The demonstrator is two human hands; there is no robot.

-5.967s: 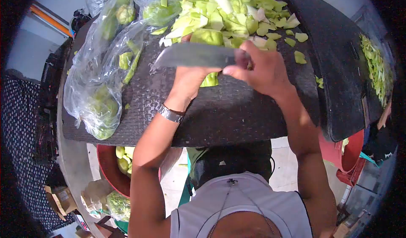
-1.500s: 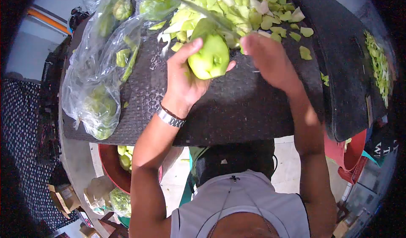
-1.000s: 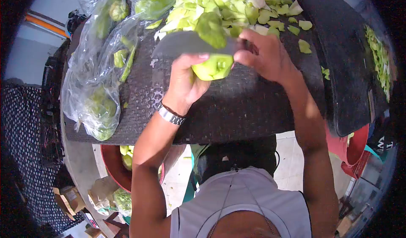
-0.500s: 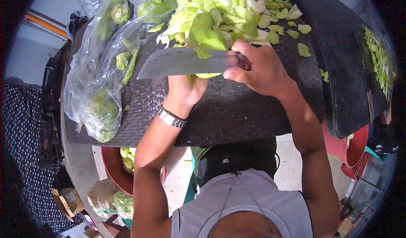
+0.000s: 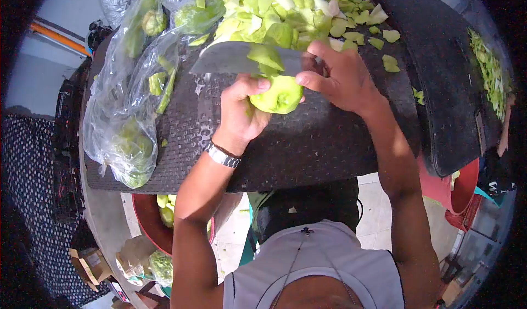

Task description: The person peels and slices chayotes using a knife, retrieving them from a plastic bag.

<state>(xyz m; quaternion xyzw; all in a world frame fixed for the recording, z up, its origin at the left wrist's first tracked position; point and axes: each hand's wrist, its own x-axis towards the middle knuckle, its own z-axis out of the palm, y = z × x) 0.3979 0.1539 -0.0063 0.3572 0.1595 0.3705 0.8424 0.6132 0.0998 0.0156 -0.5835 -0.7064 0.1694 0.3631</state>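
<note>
My left hand (image 5: pixel 240 107) grips a pale green chayote (image 5: pixel 279 95), its cut, creased end facing up toward me. My fingers wrap beneath it and the thumb presses on its near-left side. In my right hand (image 5: pixel 343 81) is a broad-bladed knife (image 5: pixel 222 57), held near the handle end with the blade pointing left. The blade is just beyond the chayote, and a green slice of peel (image 5: pixel 266 57) lies against it. Behind the knife spreads a heap of pale green peelings (image 5: pixel 302 12) on the dark textured mat (image 5: pixel 324 149).
A clear plastic bag (image 5: pixel 104 127) holding green vegetables lies along the left side. Below the table edge stands a red tub (image 5: pixel 147 218) with chayotes inside. More shreds (image 5: pixel 488 73) lie beyond the black padded surface (image 5: pixel 439 89) at right, above another red container (image 5: pixel 466 185).
The knife has moved up and away from me, uncovering the chayote. The chayote has turned so its cut end faces me, and my left thumb is now visible on it.
</note>
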